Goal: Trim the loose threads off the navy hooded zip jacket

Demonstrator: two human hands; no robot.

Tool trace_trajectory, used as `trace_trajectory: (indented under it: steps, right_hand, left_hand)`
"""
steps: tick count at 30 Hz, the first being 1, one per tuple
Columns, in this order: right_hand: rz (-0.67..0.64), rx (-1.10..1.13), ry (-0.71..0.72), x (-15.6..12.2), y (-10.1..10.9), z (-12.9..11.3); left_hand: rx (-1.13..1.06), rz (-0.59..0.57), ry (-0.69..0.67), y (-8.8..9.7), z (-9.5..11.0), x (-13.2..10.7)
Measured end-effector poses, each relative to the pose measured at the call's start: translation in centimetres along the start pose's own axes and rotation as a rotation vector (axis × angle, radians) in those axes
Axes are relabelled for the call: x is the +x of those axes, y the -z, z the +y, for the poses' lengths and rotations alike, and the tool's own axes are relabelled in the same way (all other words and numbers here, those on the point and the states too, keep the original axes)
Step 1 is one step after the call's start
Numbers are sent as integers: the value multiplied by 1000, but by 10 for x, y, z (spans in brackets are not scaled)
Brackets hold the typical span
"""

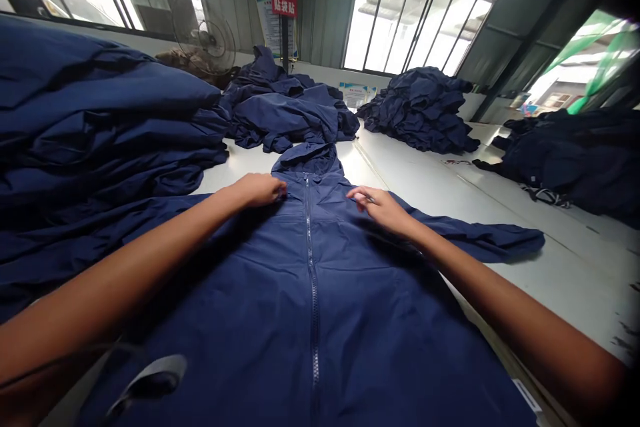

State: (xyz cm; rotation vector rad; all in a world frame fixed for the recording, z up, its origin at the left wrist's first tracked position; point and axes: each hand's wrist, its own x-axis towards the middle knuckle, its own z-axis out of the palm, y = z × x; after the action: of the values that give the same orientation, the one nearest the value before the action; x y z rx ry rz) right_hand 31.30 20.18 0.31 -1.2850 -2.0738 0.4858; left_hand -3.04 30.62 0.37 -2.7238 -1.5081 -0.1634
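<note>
In your head view, the navy hooded jacket (280, 294) lies flat and zipped on the white table (430, 194), its zip (311, 267) running up the middle and its hood (307, 159) just beyond your hands. Your left hand (257, 190) rests on the jacket left of the zip, fingers (277, 190) pressed together; you cannot tell whether they pinch the cloth. Your right hand (380, 208) touches the jacket right of the zip, fingers (357, 194) loosely spread. Heaped navy garments (420, 110) lie farther along the table.
</note>
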Motion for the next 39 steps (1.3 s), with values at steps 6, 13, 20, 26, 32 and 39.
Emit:
trace_trajectory:
  steps: [6,13,20,26,32,39]
  right_hand:
    - [6,-125,-111,129,-76,6]
    - [13,-313,-182,176,-122,41]
    - [1,-496,-82,172,-120,42]
    - [44,-611,-41,166,-121,38]
    - [14,-661,62,158,-114,31]
    - [5,-693,154,132,-99,23]
  left_hand:
    - [-16,141,14,-31,34,64]
    - [-47,238,102,-76,25,80]
    - [-92,243,128,-72,28,78]
    - [-113,218,151,-74,28,81]
    - [-130,234,165,-79,26,85]
    - [-218,320,133,-80,25,85]
